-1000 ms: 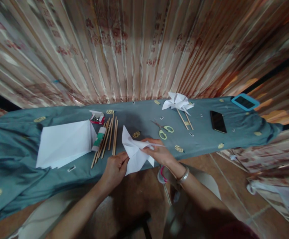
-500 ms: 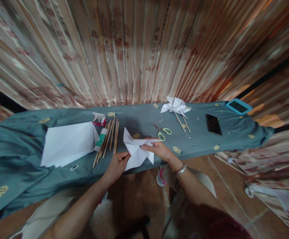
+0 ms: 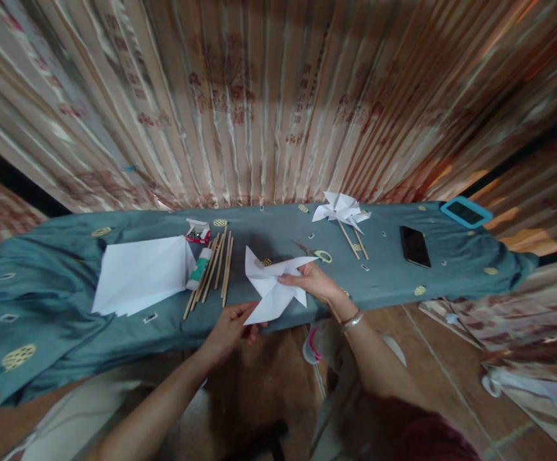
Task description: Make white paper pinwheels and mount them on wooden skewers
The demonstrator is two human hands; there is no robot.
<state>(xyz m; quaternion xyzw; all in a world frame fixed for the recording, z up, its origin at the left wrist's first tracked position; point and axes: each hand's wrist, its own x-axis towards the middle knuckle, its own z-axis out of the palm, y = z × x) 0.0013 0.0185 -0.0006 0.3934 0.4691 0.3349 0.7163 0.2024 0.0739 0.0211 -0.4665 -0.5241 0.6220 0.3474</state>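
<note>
A white paper pinwheel is held over the front edge of the cloth-covered table. My right hand grips its right side, thumb pressed near the centre and fingers behind the paper. At the lower left blade, my left hand has its thumb by the edge and fingers partly hidden underneath. Just behind the pinwheel lie scissors with light green handles, partly covered by the paper and my right hand. Several wooden sticks lie to the left of the pinwheel.
White paper sheets are stacked at the left. Beside the sticks are a green-and-white glue stick and a small red-and-white box. Finished pinwheels on sticks, a phone and a blue-framed device lie rightward.
The pinwheel has turned slightly in my hands. My left fingers have moved from pinching its left edge to under the lower left blade. The view has shifted a little.
</note>
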